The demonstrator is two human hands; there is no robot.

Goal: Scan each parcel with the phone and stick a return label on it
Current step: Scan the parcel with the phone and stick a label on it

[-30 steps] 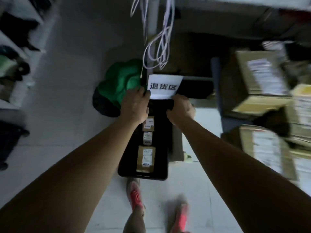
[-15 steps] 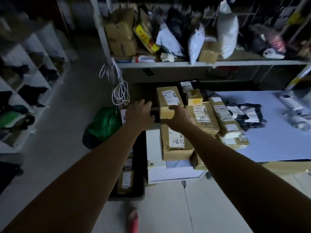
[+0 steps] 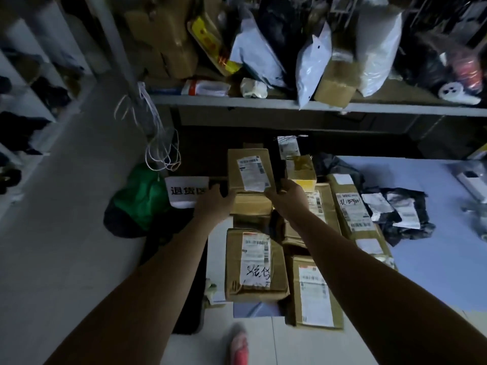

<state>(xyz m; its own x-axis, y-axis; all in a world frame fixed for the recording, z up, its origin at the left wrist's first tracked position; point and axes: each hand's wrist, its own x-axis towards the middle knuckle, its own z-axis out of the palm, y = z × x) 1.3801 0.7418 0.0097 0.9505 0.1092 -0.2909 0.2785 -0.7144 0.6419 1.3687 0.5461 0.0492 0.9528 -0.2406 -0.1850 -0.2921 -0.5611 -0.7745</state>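
**Both hands on the top parcel, scan not yet begun**

Your left hand (image 3: 214, 205) curls against the near left corner of the top parcel (image 3: 249, 171). Your right hand (image 3: 286, 197) wraps the near right side, fingers running up the wall of the carton. Both grips are closed on the card. A dark strip just beside your right fingers is too dim to name, so I cannot tell whether you have the phone there.

The parcel sits on a second carton (image 3: 251, 205) in the stack at the left edge of the bench (image 3: 434, 259), towards its far side. I cannot tell whether it is lifted or resting. Its shipping label (image 3: 253, 173) faces up.

This looks like the step of picking a parcel out for scanning. No return label shows on it. Next you will likely need one hand free for the phone, so set the carton down flat and steady first. The barcode already faces you

More cartons lie nearer you along the same edge, and a white sign (image 3: 185, 192) hangs just off it
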